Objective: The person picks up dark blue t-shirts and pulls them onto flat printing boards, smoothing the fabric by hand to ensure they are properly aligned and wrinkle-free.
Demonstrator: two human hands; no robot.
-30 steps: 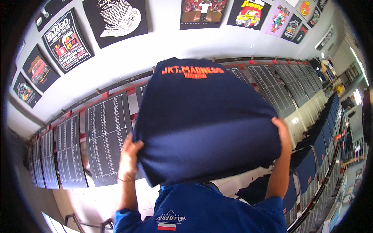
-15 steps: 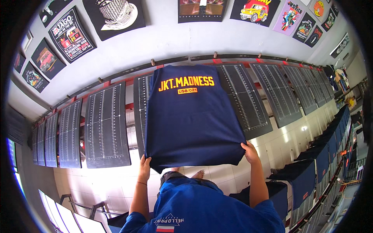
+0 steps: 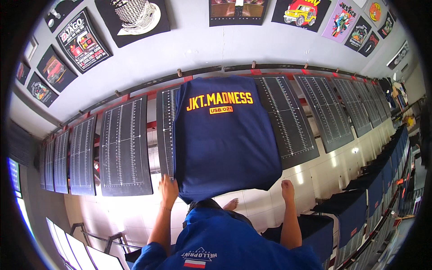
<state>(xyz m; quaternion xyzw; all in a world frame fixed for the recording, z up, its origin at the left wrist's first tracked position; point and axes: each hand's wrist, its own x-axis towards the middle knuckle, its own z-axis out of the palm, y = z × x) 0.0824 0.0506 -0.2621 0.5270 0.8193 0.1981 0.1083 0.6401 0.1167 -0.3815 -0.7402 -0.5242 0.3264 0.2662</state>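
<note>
At the left, a dark ruled board [image 3: 123,144] is lying uncovered in its row. To its right, the left hand [image 3: 168,191] is pointing its fingers up at the lower left edge of the navy garment [image 3: 225,148]; from here I cannot tell whether they are pinching the fabric or only resting beside it. The navy garment is lying print side up across the row, partly covering a board at its left edge, its lower edge sagging in soft curves. I am judging it light, limp and hard to break, though prone to skewing under a one-sided pull. The two lower corners are offering the best hold, one per hand, well away from the yellow print [image 3: 219,101], likely the most easily marked part. Just beside the lower right corner, the right hand [image 3: 288,189] is hovering apart from the fabric, fingers loosely curled, gripping nothing. Beyond it, more navy garments [image 3: 353,216] are hanging over boards.
</note>
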